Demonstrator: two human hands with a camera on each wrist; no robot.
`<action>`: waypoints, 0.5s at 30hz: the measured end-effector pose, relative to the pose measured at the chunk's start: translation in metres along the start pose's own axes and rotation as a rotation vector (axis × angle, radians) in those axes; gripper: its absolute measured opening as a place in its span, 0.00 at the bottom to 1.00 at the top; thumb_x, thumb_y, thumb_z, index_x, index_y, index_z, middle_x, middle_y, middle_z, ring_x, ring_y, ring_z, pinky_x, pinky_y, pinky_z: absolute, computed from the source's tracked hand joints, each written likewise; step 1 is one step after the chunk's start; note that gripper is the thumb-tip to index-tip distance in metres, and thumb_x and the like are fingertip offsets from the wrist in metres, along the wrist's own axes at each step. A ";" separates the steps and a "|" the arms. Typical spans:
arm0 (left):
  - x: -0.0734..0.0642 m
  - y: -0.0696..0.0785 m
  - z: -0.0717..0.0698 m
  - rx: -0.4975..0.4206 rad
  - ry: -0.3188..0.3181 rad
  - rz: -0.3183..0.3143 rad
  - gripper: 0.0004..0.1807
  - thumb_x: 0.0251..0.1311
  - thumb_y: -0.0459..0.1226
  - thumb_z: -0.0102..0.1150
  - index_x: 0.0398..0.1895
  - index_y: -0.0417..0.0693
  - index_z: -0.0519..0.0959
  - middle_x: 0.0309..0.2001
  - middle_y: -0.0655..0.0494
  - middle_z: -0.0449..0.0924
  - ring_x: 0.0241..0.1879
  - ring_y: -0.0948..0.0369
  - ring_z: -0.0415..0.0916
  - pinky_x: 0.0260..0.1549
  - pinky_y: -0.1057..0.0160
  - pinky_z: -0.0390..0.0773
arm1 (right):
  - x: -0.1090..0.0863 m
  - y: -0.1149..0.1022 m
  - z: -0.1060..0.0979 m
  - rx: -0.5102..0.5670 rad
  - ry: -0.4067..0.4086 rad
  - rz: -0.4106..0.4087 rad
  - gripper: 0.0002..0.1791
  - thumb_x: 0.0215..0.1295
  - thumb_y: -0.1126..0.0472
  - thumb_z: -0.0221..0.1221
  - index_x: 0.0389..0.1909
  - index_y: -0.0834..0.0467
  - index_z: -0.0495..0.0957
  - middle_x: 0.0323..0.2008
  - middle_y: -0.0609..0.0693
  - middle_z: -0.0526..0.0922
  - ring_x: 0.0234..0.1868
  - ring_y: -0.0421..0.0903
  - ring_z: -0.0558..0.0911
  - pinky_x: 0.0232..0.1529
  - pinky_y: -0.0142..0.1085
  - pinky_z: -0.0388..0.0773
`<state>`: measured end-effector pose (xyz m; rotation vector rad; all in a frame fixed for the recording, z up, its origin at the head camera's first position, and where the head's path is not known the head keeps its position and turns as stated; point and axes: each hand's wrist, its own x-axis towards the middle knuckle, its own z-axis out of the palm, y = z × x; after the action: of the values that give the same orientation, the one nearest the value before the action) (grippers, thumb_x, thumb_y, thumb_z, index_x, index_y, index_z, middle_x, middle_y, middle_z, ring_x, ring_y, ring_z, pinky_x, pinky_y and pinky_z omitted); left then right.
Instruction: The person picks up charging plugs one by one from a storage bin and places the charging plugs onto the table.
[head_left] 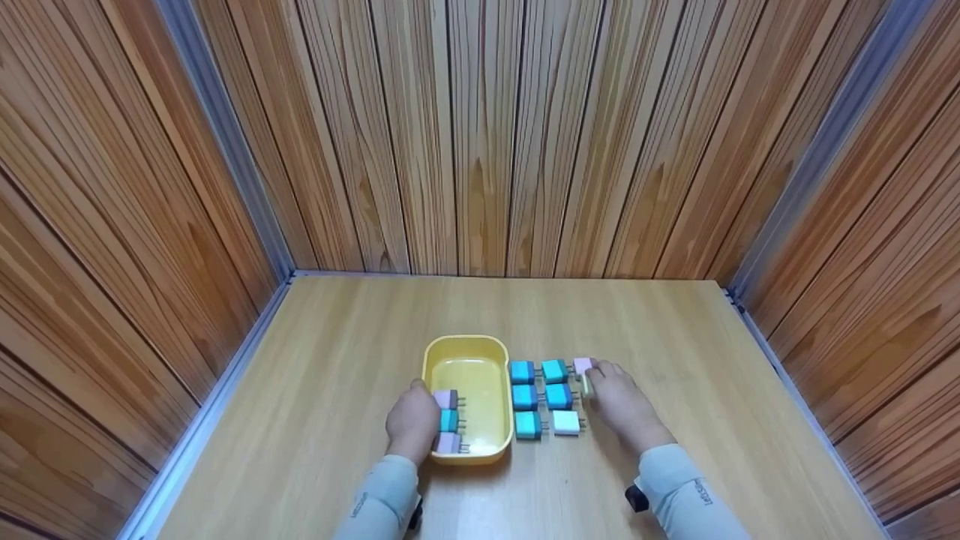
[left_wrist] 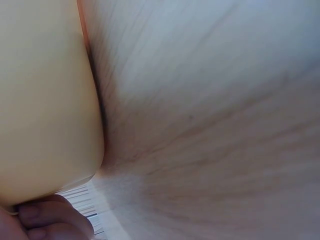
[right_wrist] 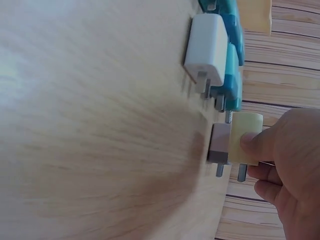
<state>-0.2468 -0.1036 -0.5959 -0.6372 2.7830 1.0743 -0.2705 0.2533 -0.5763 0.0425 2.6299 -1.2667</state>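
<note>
My left hand (head_left: pixel 413 421) grips the left rim of a yellow plastic tub (head_left: pixel 505 431); in the left wrist view its curled fingers (left_wrist: pixel 52 217) show at the tub's outer wall. Inside the tub, along that side, lie two lilac plug chargers (head_left: pixel 445 400) with a teal one (head_left: pixel 448 420) between them, prongs to the right. My right hand (head_left: pixel 619 399) pinches a pale yellow plug charger (right_wrist: pixel 245 134) between thumb and fingers, its prongs pointing away from the white one. Right beside this charger is a lilac plug charger (right_wrist: pixel 219 142), standing on the table.
Several blue-teal plug chargers (head_left: pixel 555 370) stand in two columns just right of the tub. A white plug charger (head_left: pixel 565 422) is at the near end of the second column. Wood-patterned walls (head_left: pixel 480 150) enclose the wooden tabletop (head_left: pixel 337 337) at the back and sides.
</note>
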 end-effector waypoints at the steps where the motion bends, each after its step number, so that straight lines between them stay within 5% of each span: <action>1: 0.000 0.000 0.000 -0.005 0.000 -0.004 0.26 0.82 0.44 0.33 0.74 0.41 0.64 0.45 0.48 0.80 0.39 0.54 0.78 0.44 0.51 0.81 | 0.000 0.002 0.000 0.004 -0.008 0.011 0.47 0.73 0.24 0.33 0.83 0.48 0.46 0.82 0.48 0.49 0.83 0.55 0.46 0.76 0.59 0.48; 9: 0.000 -0.001 0.000 -0.051 -0.007 -0.023 0.28 0.82 0.46 0.30 0.76 0.42 0.63 0.46 0.49 0.80 0.41 0.54 0.78 0.46 0.50 0.80 | 0.001 0.008 0.001 0.012 -0.038 0.077 0.52 0.69 0.20 0.31 0.84 0.48 0.42 0.83 0.48 0.43 0.83 0.55 0.41 0.76 0.60 0.45; 15: 0.004 -0.003 0.001 0.045 0.044 0.065 0.24 0.80 0.40 0.34 0.69 0.38 0.70 0.43 0.46 0.83 0.37 0.53 0.80 0.41 0.47 0.81 | 0.007 0.011 0.005 0.021 -0.023 0.058 0.51 0.70 0.21 0.31 0.83 0.52 0.47 0.82 0.53 0.49 0.82 0.58 0.45 0.77 0.60 0.46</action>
<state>-0.2491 -0.1062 -0.5997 -0.5766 2.8753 1.0183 -0.2754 0.2553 -0.5892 0.1068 2.5763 -1.2685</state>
